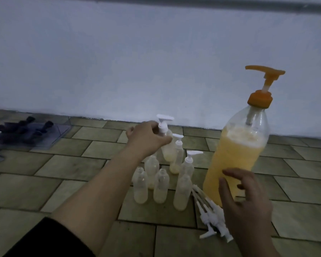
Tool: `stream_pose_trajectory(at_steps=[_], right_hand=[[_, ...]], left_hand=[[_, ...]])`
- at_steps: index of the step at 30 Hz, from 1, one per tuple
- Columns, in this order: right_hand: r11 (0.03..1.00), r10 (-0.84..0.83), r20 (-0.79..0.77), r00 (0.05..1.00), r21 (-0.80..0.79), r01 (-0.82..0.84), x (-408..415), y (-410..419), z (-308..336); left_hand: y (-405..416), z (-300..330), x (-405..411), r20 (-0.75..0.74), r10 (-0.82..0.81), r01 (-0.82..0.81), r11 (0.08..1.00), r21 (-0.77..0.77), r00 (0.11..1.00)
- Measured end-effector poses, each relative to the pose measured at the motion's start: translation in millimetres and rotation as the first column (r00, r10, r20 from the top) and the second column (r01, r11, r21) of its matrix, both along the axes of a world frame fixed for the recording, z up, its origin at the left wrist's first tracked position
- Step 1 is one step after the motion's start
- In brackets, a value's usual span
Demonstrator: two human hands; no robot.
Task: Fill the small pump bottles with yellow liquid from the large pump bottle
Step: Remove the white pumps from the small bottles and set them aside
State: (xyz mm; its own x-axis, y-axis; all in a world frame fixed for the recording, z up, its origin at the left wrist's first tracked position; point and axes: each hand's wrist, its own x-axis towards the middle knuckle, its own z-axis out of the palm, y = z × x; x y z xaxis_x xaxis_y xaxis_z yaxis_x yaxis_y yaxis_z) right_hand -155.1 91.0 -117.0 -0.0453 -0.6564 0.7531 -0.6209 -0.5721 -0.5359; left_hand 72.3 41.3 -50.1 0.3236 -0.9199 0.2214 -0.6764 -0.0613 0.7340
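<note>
Left hand (148,135) around small bottle (167,143)

No readable text, bottles seemingly unlabelled, view dim

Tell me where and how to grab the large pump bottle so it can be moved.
Grip the large pump bottle round its wide lower body, coming from the near side where the right hand hovers open. It leans, so the thin orange pump neck would probably give poor control. Approaching from the left risks the small bottles.
</note>
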Motion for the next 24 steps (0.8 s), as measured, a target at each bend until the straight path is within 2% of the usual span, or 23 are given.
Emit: stream_pose_trajectory(at_steps=[2,4,6,7,10,17,21,24], right_hand=[[0.999,0.041,0.051,0.998,-0.006,-0.041,10.2,0.1,26.7],[0.994,0.088,0.137,0.987,0.059,-0.097,20.9,-2.2,53.0],[0.955,0.169,0.259,0.951,0.196,-0.223,31.8,-6.8,75.5],[0.919,0.210,0.314,0.926,0.260,-0.297,37.3,-9.8,84.9],[0.823,0.276,0.419,0.865,0.363,-0.438,53.7,-17.9,103.8],[0.787,0.161,0.454,0.876,0.477,-0.392,69.5,-28.5,104.4],[0.649,0.231,0.534,0.814,0.539,-0.537,54.5,-29.7,108.8],[0.608,0.267,0.584,0.766,0.515,-0.604,50.4,-27.6,106.5]], left_hand=[[12.9,7.3,-2.1,-0.255,-0.058,0.011,0.983,-0.182,0.965],[23.7,10.6,-7.9,-0.477,-0.181,0.029,0.951,-0.308,0.860],[30.1,8.3,-14.0,-0.608,-0.277,0.063,0.935,-0.349,0.744],[32.1,6.2,-17.1,-0.621,-0.299,0.084,0.933,-0.351,0.724],[34.4,-2.3,-25.2,-0.578,-0.312,0.127,0.932,-0.338,0.754],[42.0,-14.9,-35.1,-0.552,-0.382,0.237,0.918,-0.317,0.741],[47.5,-15.2,-31.4,-0.608,-0.398,0.249,0.915,-0.318,0.686],[47.7,-17.9,-37.2,-0.544,-0.404,0.291,0.913,-0.284,0.736]])
